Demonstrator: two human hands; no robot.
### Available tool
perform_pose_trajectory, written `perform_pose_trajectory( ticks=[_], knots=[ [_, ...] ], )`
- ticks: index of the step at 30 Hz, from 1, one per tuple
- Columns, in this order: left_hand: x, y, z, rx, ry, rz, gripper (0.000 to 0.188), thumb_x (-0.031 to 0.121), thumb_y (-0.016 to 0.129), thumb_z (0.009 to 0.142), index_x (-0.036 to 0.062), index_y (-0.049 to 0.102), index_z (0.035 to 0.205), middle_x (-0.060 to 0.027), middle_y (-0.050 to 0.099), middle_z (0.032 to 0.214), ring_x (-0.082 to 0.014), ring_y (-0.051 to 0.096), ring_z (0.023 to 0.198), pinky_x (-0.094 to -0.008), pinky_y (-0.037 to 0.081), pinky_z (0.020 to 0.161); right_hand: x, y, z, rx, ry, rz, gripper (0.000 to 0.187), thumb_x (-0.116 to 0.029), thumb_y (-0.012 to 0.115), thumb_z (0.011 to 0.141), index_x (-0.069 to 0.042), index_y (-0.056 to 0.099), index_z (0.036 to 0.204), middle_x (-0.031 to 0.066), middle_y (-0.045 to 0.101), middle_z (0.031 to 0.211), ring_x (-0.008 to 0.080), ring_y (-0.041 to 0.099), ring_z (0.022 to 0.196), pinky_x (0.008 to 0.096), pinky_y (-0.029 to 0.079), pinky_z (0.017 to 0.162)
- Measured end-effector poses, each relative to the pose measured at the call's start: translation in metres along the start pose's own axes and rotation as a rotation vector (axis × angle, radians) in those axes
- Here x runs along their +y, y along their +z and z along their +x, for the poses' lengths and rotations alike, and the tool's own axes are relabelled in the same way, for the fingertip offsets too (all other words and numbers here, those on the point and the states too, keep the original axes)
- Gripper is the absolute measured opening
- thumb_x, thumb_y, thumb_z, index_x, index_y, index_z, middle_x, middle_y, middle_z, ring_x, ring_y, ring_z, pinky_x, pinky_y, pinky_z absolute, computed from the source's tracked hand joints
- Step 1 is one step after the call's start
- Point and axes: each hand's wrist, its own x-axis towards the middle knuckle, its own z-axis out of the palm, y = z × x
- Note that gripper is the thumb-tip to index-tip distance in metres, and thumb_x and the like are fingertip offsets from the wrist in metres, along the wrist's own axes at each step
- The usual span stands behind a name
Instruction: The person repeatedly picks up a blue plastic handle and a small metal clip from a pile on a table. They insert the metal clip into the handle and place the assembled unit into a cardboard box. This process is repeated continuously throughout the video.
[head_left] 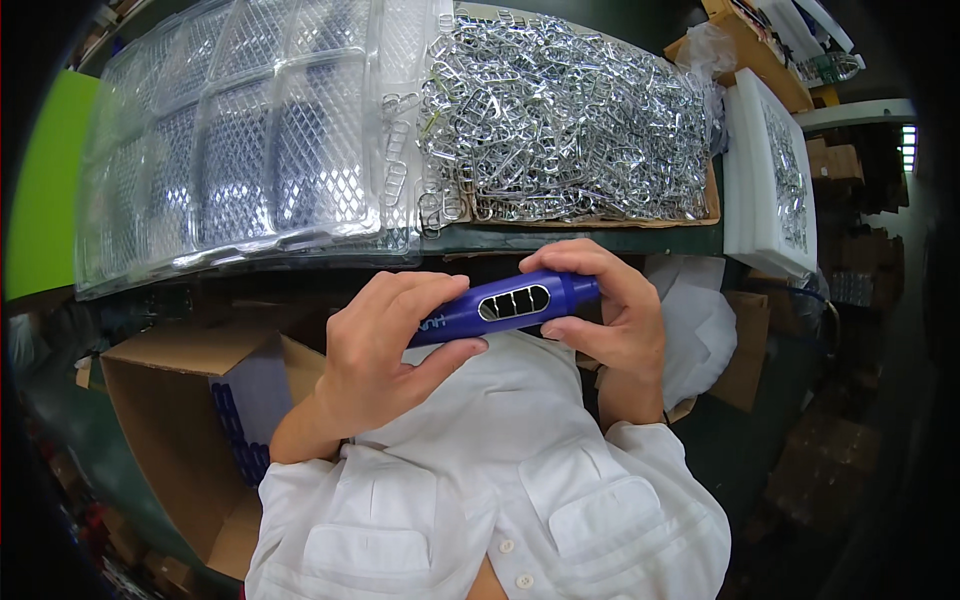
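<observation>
In front of my chest, a blue-purple tube-shaped device (458, 318) lies almost level between my two hands. An oval window on its upper side carries a shiny silver frame (514, 303) with thin crossbars over a dark surface. My left hand (372, 345) is closed round the wider left end, thumb below and fingers above. Thumb and fingers of my right hand (622, 325) grip the narrower right end, which has a short stub. Beyond my hands, a heap of similar silver oval metal frames (570, 120) fills a shallow cardboard tray (713, 200).
Stacked clear plastic blister trays (375, 150) stand at the back left, with several loose frames along their right edge. A white foam block (742, 190) holding metal pieces is at the right. Below left, an open cardboard box (150, 400) contains blue items (228, 425). A white plastic bag (700, 340) hangs right.
</observation>
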Motion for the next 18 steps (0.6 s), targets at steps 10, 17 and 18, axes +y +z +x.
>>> perform_pose_trajectory(
  ticks=[10, 17, 18],
  knots=[
    [-0.013, -0.062, -0.043, 0.653, -0.163, 0.188, 0.053, 0.032, 0.071, 0.101, -0.0054, 0.060, 0.137, -0.0203, 0.065, 0.140, -0.0334, 0.061, 0.132, -0.0439, 0.045, 0.115, -0.027, -0.061, 0.069, 0.675, 0.068, -0.205, 0.040, -0.004, 0.083, 0.085, 0.003, 0.073, 0.123, 0.0103, 0.075, 0.112, 0.0134, 0.069, 0.097, 0.0282, 0.055, 0.087],
    [-0.077, -0.128, -0.158, 1.003, -0.565, 0.248, 0.029, 0.001, 0.051, 0.109, -0.0084, 0.062, 0.134, -0.0178, 0.067, 0.134, -0.0219, 0.066, 0.111, -0.0340, 0.054, 0.099, 0.026, -0.205, 0.262, 0.682, 0.003, -0.856, 0.074, -0.042, 0.084, 0.084, 0.006, 0.066, 0.137, 0.0198, 0.075, 0.124, 0.0272, 0.073, 0.114, 0.0333, 0.054, 0.097],
    [-0.075, -0.127, -0.172, 0.982, -0.513, 0.338, 0.028, 0.001, 0.051, 0.110, -0.0086, 0.062, 0.134, -0.0173, 0.067, 0.134, -0.0220, 0.066, 0.112, -0.0337, 0.054, 0.099, 0.030, -0.208, 0.267, 0.648, -0.023, -0.938, 0.075, -0.041, 0.084, 0.083, 0.006, 0.065, 0.138, 0.0204, 0.075, 0.125, 0.0282, 0.073, 0.116, 0.0340, 0.054, 0.098]
  ],
)
